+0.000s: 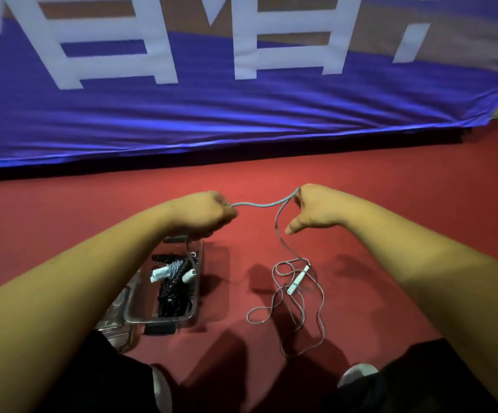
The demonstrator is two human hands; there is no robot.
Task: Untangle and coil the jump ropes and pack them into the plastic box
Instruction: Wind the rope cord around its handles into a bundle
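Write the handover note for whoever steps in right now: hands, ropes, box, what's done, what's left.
Left hand: fist gripping the grey rope.
Right hand: fingers curled on the same rope, thumb out. A short span hangs between the hands.
The rest of the grey rope trails down to the red floor in loose loops, with its white handle among them.
Plastic box: open on the floor below the left hand, holding a coiled black rope and a white-handled bundle.
Done: those two are packed.
Left: coil the grey rope and put it in the box.
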